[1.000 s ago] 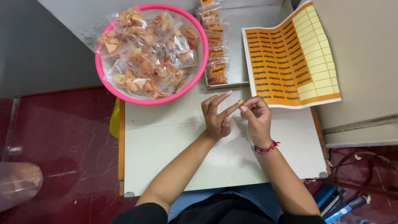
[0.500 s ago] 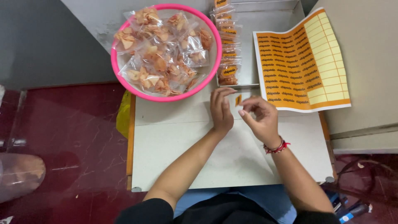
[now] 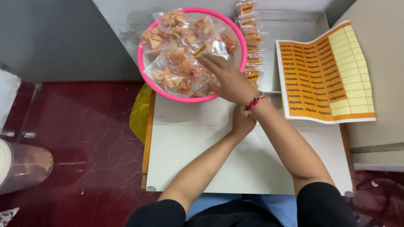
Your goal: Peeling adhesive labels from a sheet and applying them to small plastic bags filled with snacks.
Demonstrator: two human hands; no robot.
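Note:
My right hand (image 3: 227, 80) reaches across into a pink bowl (image 3: 145, 77) full of clear packets of orange snacks (image 3: 176, 63). Its fingers lie stretched over the packets, and a small yellow sticker (image 3: 200, 50) sits on a packet right at the fingertips. A red bead bracelet is on that wrist. My left hand (image 3: 242, 122) rests on the white table (image 3: 252, 164) just under the right wrist, which hides its fingers. A yellow and orange sticker sheet (image 3: 326, 75) lies to the right, part of it peeled bare.
A row of stickered packets (image 3: 250, 42) lies in a metal tray (image 3: 290, 46) between bowl and sheet. A yellow bag (image 3: 141, 109) hangs off the table's left edge. A clear plastic container (image 3: 21, 164) stands on the red floor at far left.
My right hand has left the spot in front of me and gone up and left into the bowl with the sticker. The left hand stayed on the table and is now covered by the right wrist.

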